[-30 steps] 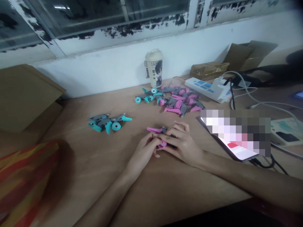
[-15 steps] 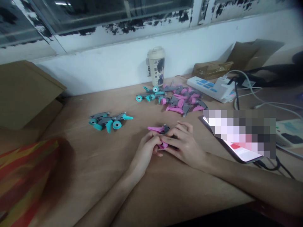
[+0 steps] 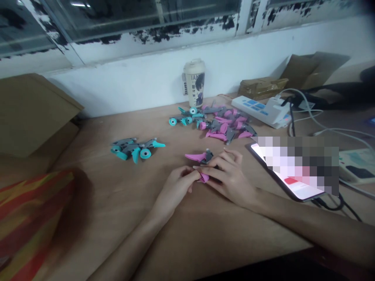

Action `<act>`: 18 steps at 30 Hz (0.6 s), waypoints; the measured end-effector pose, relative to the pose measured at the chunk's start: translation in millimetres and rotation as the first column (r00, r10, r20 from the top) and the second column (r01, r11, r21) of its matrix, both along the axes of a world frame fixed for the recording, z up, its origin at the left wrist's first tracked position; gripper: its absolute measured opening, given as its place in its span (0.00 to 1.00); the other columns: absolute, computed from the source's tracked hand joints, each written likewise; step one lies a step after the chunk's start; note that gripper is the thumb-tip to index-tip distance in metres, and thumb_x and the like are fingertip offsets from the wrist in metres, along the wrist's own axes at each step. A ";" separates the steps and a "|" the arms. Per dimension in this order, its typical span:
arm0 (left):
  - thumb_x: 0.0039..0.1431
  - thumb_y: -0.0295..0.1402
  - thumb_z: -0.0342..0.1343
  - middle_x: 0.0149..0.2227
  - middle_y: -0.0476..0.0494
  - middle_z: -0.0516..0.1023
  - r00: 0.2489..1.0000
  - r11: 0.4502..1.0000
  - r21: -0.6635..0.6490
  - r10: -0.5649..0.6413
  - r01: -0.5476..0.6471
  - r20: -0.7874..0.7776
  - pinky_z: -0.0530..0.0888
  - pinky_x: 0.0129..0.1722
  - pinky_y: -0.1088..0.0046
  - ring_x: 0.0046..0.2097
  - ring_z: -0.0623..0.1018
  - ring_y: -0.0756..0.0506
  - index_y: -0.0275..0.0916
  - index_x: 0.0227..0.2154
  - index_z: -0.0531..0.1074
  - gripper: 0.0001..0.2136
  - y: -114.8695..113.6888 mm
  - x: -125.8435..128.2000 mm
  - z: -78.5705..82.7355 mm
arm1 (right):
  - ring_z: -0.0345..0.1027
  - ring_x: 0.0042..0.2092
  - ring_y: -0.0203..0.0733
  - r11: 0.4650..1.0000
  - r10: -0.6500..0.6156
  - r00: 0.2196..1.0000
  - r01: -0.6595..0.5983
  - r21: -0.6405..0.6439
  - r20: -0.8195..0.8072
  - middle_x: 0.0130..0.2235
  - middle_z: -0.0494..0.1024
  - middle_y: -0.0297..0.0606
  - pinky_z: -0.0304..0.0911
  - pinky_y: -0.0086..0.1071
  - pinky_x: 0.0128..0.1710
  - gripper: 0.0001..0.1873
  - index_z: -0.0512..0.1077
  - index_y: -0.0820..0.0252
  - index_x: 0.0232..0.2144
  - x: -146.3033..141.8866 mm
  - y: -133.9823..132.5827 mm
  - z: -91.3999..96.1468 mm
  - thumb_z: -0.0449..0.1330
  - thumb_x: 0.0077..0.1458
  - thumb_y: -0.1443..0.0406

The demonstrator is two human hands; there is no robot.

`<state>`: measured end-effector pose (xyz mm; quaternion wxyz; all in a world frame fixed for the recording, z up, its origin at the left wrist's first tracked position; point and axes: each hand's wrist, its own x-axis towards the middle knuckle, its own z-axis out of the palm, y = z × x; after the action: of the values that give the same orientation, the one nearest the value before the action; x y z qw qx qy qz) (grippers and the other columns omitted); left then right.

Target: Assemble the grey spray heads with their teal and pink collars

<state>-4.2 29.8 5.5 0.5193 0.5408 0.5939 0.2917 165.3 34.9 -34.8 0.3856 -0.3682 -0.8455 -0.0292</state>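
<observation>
My left hand and my right hand meet at the middle of the wooden table. Together they pinch a small pink and grey plastic piece between their fingertips. A second pink and grey piece lies on the table just beyond my fingers. A pile of pink and grey pieces sits farther back, with a few teal and grey pieces beside it. A separate cluster of teal and grey pieces lies to the left.
A beige coffee cup stands by the wall. A phone with a lit screen lies right of my hands, with a white power strip and cables behind it. Cardboard boxes stand at the left; red and yellow cloth fills the near left.
The pink and grey piece that was against my fingers now lies free on the table beyond them. My hands have drawn slightly toward me, still pinching the small pink piece.
</observation>
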 end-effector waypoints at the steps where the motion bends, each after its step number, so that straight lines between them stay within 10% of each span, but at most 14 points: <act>1: 0.51 0.38 0.52 0.15 0.54 0.61 0.999 0.999 -0.013 -0.039 0.038 -0.037 0.53 0.16 0.80 0.19 0.60 0.54 0.36 0.19 0.66 0.12 0.7 -2.3 0.6 | 0.62 0.40 0.39 1.000 0.003 1.000 -0.003 0.016 0.005 0.33 0.73 0.32 0.44 0.43 0.53 0.12 0.72 0.51 0.43 -0.1 -0.7 0.7 0.57 0.55 0.68; 8: 0.51 0.35 0.51 0.17 0.54 0.64 0.987 0.981 -0.115 -0.158 0.154 -0.029 0.57 0.18 0.80 0.19 0.64 0.55 0.35 0.24 0.72 0.09 3.0 -11.0 1.9 | 0.61 0.39 0.38 0.996 0.003 1.000 -0.006 0.085 0.031 0.31 0.74 0.34 0.45 0.40 0.52 0.09 0.75 0.56 0.37 -5.0 -9.5 4.2 0.56 0.57 0.69; 18: 0.50 0.32 0.54 0.16 0.54 0.62 0.999 1.000 -0.028 0.003 -0.001 0.050 0.67 0.23 0.80 0.22 0.63 0.54 0.34 0.21 0.71 0.07 3.2 -9.8 -7.2 | 0.62 0.41 0.44 0.983 -0.181 0.982 0.182 -0.027 0.044 0.35 0.75 0.35 0.47 0.42 0.47 0.10 0.73 0.56 0.40 9.9 5.3 11.6 0.59 0.54 0.66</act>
<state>-14.0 33.0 -1.7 0.5414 0.5253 0.5853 0.2972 175.2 40.2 -23.2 0.3577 -0.4491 -0.8166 -0.0587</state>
